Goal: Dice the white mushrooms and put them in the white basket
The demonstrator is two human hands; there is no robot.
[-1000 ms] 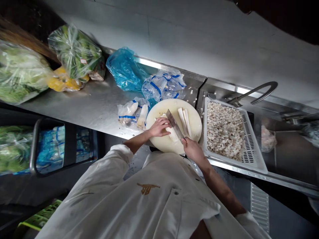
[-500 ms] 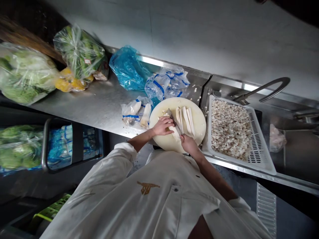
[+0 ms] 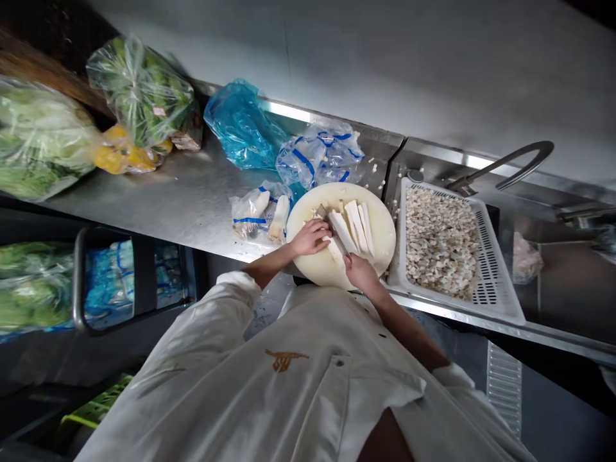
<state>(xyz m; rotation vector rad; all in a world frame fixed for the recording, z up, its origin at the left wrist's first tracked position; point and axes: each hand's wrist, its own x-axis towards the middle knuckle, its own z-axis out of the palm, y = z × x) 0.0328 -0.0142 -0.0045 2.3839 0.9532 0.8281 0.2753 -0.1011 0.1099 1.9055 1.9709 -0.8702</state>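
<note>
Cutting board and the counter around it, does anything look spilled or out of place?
Yes: small white bits lie scattered on the steel counter between the crumpled clear bag and the white basket, stray because they are off the round cutting board.

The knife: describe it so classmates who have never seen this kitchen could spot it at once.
On the steel counter sits a round, pale board. On it, the right hand holds the knife, the one grey metal blade beside white strips.

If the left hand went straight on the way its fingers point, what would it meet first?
Likely the knife, its blade close beside the fingertips; whether they touch it is unclear.
</note>
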